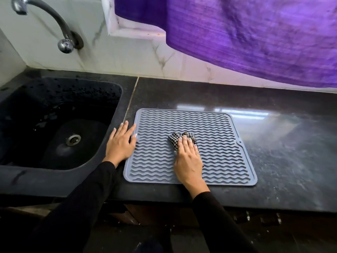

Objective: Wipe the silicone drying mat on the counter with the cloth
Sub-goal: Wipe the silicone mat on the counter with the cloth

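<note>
1. Step in hand, as judged: wiping the mat [215, 143] mid-surface. To do it well, stroke along the wavy ridges so the cloth [177, 138] gets into the grooves, cover edge to edge incl. the raised rim, keep steady downward pressure.
2. Mat likely to slide on the glossy surface [282, 143], so bracing the left edge mattered; far rows and right side probably still needed passes.
3. Right hand [187, 157]: fingers mostly straight, close together, pressing flat on the bunched checked cloth, which sat near the mat's centre. Cloth poked out beyond the fingertips. Thumb hidden, so whether it pinched the cloth: cannot tell.
4. Left hand [121, 143]: fingers spread and flat, holding nothing, resting at the mat's left edge, fingertips touching its rim.
5. Mat lay flat on the dark surface just right of the sink [60, 125].
</note>
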Motion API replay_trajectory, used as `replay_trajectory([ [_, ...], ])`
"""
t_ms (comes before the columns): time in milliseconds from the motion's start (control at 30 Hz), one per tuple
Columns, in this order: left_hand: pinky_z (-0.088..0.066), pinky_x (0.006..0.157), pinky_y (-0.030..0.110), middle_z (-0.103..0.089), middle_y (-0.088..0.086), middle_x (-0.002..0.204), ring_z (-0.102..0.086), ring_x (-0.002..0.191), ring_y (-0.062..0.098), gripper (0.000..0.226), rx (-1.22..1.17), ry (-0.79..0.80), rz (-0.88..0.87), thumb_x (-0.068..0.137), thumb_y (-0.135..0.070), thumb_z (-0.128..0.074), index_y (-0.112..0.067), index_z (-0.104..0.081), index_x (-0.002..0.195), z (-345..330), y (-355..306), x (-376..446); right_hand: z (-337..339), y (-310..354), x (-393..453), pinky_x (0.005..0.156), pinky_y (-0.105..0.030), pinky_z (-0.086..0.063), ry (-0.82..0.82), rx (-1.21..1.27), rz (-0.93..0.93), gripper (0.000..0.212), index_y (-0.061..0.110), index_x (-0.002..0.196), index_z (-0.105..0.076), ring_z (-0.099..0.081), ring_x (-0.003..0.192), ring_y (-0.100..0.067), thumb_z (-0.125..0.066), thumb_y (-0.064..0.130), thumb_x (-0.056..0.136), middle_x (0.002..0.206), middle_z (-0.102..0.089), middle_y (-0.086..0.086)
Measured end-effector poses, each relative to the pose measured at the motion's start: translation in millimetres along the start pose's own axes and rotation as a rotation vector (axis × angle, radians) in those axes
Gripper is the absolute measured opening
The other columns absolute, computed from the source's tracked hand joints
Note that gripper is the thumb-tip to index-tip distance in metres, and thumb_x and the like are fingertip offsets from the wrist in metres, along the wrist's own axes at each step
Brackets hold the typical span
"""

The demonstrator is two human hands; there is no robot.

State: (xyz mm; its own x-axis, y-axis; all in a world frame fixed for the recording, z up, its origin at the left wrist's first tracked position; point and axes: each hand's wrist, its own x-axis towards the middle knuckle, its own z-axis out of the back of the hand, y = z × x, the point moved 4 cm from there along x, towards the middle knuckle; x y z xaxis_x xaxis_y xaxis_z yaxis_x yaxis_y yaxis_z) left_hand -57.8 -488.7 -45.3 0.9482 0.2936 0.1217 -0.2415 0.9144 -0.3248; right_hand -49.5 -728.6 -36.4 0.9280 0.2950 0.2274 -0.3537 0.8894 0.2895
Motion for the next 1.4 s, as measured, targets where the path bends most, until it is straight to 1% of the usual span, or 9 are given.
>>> replay_trajectory([
  [200,-0.002,0.117,0.033,-0.015,0.002,0.156,-0.008,0.144,0.012,0.048,0.011,0.008,0.003,0.098,-0.037,-0.029,-0.03,-0.023,0.146,2,-2,-1,5,4,6,0.117,-0.034,-0.004,0.084,0.01,0.052,0.055,0.01,0.147,-0.02,-0.01,0.145,-0.021,-0.036,0.013,0.094,0.155,-0.015,-0.007],
  [300,-0.002,0.117,0.034,-0.015,0.002,0.156,-0.008,0.144,0.012,0.048,-0.003,0.015,0.001,0.098,-0.038,-0.029,-0.029,-0.025,0.146,4,-3,-2,21,-19,25,0.115,-0.028,-0.019,0.245,0.649,-0.122,0.041,0.008,0.136,-0.043,-0.033,0.136,-0.017,-0.041,0.007,0.095,0.147,-0.037,-0.008],
  [400,-0.002,0.117,0.034,-0.015,0.002,0.156,-0.007,0.144,0.012,0.048,-0.016,0.032,0.004,0.098,-0.038,-0.028,-0.029,-0.025,0.146,6,-3,-4,42,-53,34,0.083,-0.028,-0.049,0.054,1.305,-0.524,0.035,-0.005,0.127,-0.049,-0.061,0.088,-0.017,-0.033,0.0,0.095,0.106,-0.065,-0.015],
  [500,-0.002,0.117,0.033,-0.015,0.002,0.156,-0.007,0.144,0.012,0.048,-0.025,0.027,0.008,0.098,-0.038,-0.029,-0.029,-0.025,0.146,7,-4,-3,56,-55,31,0.09,-0.024,-0.046,-0.125,1.102,-0.592,0.037,-0.001,0.131,-0.048,-0.06,0.1,-0.018,-0.039,0.003,0.095,0.118,-0.062,-0.012],
  [633,-0.001,0.117,0.033,-0.014,0.001,0.157,-0.007,0.144,0.012,0.049,-0.02,0.024,0.009,0.098,-0.039,-0.029,-0.029,-0.024,0.146,7,-3,-2,41,-3,4,0.109,-0.018,-0.022,-0.022,0.688,-0.219,0.041,0.01,0.134,-0.046,-0.038,0.135,-0.019,-0.046,0.01,0.093,0.143,-0.043,-0.008],
  [800,0.0,0.117,0.033,-0.013,0.001,0.157,-0.006,0.144,0.012,0.049,-0.005,0.023,0.012,0.098,-0.038,-0.029,-0.027,-0.024,0.146,4,-2,-2,6,23,-17,0.117,-0.025,0.003,0.069,0.169,0.025,0.074,0.02,0.146,-0.023,-0.009,0.145,-0.015,-0.004,0.045,0.08,0.156,-0.016,-0.002],
  [1033,-0.001,0.118,0.033,-0.014,0.001,0.157,-0.006,0.144,0.011,0.049,-0.019,0.009,0.013,0.098,-0.037,-0.029,-0.028,-0.024,0.146,3,-2,-1,11,15,-3,0.115,-0.021,0.002,0.258,0.278,0.023,0.05,0.027,0.146,-0.02,-0.001,0.141,-0.002,-0.035,0.026,0.099,0.155,-0.01,0.009],
  [1200,-0.002,0.118,0.034,-0.014,0.002,0.157,-0.007,0.144,0.012,0.05,-0.016,0.022,-0.001,0.097,-0.039,-0.029,-0.027,-0.025,0.146,2,1,-1,42,-11,13,0.087,-0.003,-0.038,0.107,0.986,-0.32,0.037,-0.003,0.132,-0.043,-0.05,0.123,-0.014,-0.035,-0.002,0.096,0.129,-0.049,-0.006],
  [1400,-0.003,0.118,0.035,-0.016,0.003,0.156,-0.009,0.144,0.013,0.05,-0.03,0.018,0.001,0.097,-0.039,-0.03,-0.027,-0.026,0.146,4,0,-1,66,-20,-28,0.099,-0.01,-0.027,-0.018,0.558,-0.185,0.041,0.013,0.131,-0.051,-0.045,0.127,-0.013,-0.046,0.003,0.092,0.137,-0.05,-0.003],
])
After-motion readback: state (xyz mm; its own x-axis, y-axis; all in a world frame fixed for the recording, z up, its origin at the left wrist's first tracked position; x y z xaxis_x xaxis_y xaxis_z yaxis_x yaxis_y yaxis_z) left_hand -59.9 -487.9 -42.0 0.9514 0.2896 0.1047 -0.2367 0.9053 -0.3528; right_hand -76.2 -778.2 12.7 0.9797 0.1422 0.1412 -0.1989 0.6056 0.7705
